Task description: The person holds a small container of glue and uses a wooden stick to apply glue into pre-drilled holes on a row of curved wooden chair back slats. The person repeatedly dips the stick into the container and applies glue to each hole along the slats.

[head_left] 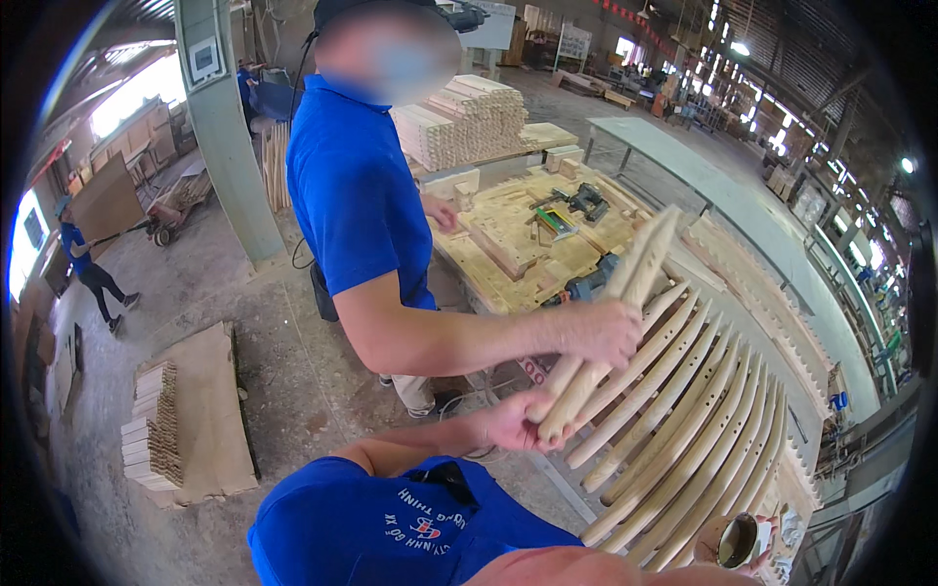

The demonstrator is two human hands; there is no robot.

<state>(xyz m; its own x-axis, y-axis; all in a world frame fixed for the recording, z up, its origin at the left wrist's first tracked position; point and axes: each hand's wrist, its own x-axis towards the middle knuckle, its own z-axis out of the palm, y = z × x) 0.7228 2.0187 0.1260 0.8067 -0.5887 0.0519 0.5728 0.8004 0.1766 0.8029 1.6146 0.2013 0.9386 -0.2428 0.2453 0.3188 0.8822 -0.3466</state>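
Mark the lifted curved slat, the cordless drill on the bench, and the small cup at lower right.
curved slat (640, 269), head view, upper half with holes
cordless drill (589, 201), head view, dark body
small cup (738, 540), head view, rim

You have before you: curved slats (684, 430) laid in the rack, about ten; slats (606, 322) held up in hand, two; power tools (586, 202) on the bench (508, 234), two; stacks of cut wood (469, 122), two; other people in view, two
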